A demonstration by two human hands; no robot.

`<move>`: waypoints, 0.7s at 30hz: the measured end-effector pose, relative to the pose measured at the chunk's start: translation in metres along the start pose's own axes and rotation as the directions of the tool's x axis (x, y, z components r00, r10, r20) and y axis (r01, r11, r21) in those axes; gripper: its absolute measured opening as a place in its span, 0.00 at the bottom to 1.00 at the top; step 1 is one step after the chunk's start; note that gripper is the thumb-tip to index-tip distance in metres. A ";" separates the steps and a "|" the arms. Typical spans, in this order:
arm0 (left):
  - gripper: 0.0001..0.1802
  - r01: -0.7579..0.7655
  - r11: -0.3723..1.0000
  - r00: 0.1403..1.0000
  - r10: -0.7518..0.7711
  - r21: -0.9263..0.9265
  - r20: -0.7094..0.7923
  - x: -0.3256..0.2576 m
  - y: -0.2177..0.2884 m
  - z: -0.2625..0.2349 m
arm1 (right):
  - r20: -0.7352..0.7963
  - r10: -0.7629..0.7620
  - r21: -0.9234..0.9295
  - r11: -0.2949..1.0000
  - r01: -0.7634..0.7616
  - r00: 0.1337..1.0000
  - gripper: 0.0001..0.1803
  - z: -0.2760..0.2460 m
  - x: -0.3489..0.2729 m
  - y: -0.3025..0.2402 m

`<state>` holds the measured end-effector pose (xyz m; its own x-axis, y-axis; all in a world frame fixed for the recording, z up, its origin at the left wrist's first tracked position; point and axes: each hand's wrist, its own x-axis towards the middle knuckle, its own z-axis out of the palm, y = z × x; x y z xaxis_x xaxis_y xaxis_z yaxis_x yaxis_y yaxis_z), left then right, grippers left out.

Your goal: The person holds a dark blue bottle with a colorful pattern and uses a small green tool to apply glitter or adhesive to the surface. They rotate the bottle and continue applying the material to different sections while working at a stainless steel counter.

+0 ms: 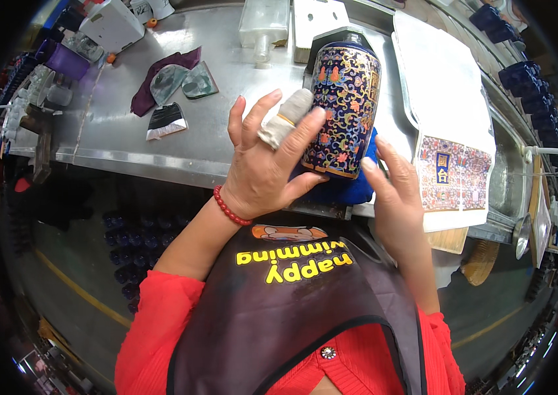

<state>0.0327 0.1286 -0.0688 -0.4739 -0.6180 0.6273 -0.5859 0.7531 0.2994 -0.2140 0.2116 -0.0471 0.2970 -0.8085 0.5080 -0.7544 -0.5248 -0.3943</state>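
A dark blue bottle [343, 108] with a dense gold and multicoloured floral pattern lies on the metal bench, its neck pointing away from me. Under its near end is a blue cloth [351, 191]. My left hand [259, 158] is at the bottle's left side, fingers spread, with index fingertip and thumb at its surface. A whitish cloth cover [285, 120], bound with a band, wraps one finger of that hand. My right hand [397, 191] is by the bottle's lower right, thumb and fingers stretched out and apart. Whether it touches the bottle I cannot tell.
Left on the bench lie a purple cloth [144, 99], greenish flat pieces [198, 80] and a black-and-white scraper-like piece [166, 122]. A clear bottle [263, 26] stands behind. At right are a patterned printed sheet [455, 174], a sink [508, 171] and a white tap [552, 156].
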 end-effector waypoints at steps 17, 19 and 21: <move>0.47 0.291 0.868 0.954 -0.234 -0.403 0.186 -0.001 -0.011 0.017 | 0.060 0.007 -0.074 0.997 -0.003 0.998 0.33 0.000 0.008 -0.015; 0.48 0.310 0.828 0.950 -0.246 -0.467 0.194 0.000 -0.009 0.017 | 0.071 0.000 -0.105 0.994 0.007 0.997 0.32 0.000 0.009 -0.017; 0.49 0.306 0.816 0.951 -0.240 -0.491 0.193 0.000 -0.008 0.018 | 0.087 0.000 -0.134 0.991 0.012 0.996 0.31 -0.001 0.009 -0.019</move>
<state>0.0256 0.1191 -0.0838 -0.4367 -0.8125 0.3862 -0.3000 0.5363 0.7889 -0.1975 0.2147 -0.0338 0.3468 -0.8286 0.4395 -0.8225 -0.4939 -0.2821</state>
